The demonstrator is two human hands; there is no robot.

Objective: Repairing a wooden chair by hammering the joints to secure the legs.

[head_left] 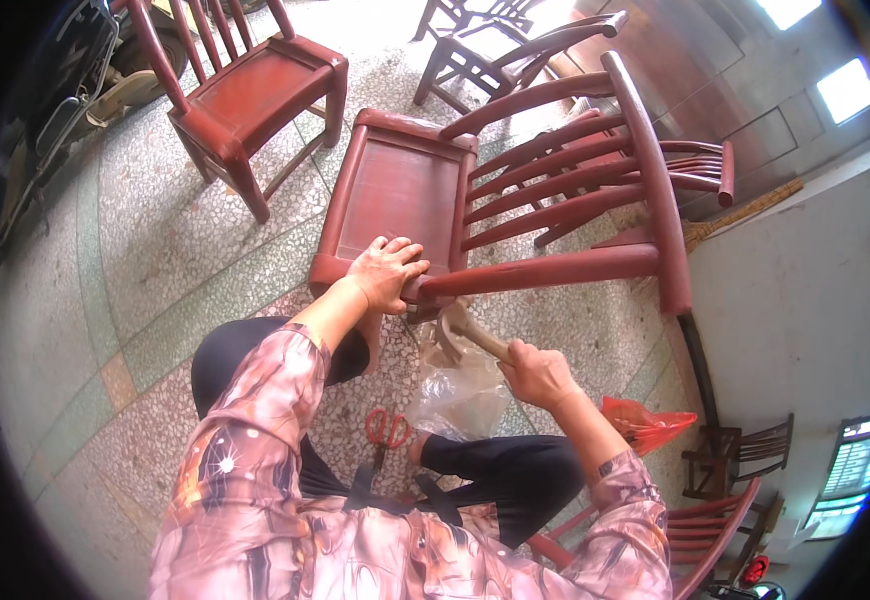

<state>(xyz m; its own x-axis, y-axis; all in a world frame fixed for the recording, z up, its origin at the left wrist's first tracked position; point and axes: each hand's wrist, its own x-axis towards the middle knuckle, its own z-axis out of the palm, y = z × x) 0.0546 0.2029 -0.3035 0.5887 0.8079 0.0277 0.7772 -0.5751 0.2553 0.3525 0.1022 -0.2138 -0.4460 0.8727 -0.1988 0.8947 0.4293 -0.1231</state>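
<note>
Red wooden chair (395, 190), upper middle of frame, slatted back toward the right. Left hand (387, 275), center, palm down on near corner of seat, fingers slightly spread, not wrapped around anything. Right hand (540, 376), right of center, fist closed round wooden handle of hammer (483, 335); hammer's head end is just below near seat edge; contact with chair can't be told. Clear plastic bag (460, 400) below hammer, middle of frame. Red-handled scissors (388, 428) on speckled floor (170, 240), lower middle, between the person's legs in dark trousers (510, 475). Red plastic bag (645, 425), right of right forearm. Second red chair (260, 90), upper left. Dark chair (465, 70), top middle. Small dark chair (740, 455) and another red chair (710, 540), lower right. Broom (745, 212) near wall, upper right.
</note>
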